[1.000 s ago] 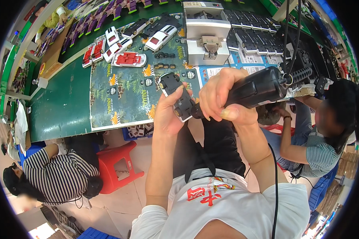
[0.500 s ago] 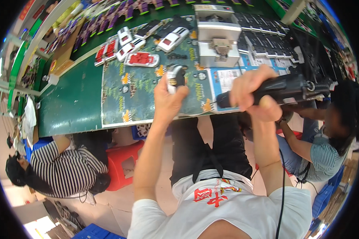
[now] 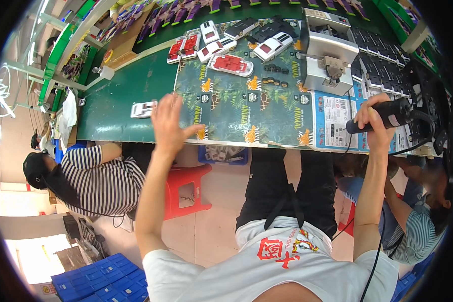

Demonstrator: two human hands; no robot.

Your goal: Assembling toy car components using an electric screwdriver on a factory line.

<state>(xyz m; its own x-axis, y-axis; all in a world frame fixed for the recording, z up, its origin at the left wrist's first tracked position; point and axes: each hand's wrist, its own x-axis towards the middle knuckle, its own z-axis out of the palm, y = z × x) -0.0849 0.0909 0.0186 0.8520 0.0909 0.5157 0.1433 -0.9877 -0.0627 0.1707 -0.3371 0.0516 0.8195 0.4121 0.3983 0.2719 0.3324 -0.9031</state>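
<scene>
My left hand (image 3: 168, 128) is open, its fingers spread over the left part of the bench. Just beyond its fingertips a white toy car (image 3: 143, 109) lies on the bare green surface. In my right hand (image 3: 380, 132) is a black electric screwdriver (image 3: 396, 111), held roughly level with its tip pointing left. Farther back on the patterned mat are white toy cars (image 3: 273, 47), a car body with its red inside showing (image 3: 230, 65), and black chassis parts (image 3: 271, 31). Small black wheels (image 3: 275, 80) lie in short rows near them.
A metal fixture (image 3: 328, 70) stands right of the mat (image 3: 221, 113), beside rows of black chassis (image 3: 382, 75). Purple parts line the back. People sit at left (image 3: 93, 173) and right (image 3: 418, 226). A red stool (image 3: 201, 173) and a blue bin (image 3: 222, 156) are below the bench.
My left hand has moved left and let go of the toy car, which now lies on the green bench. My right hand still grips the screwdriver, now farther right. The view has shifted left.
</scene>
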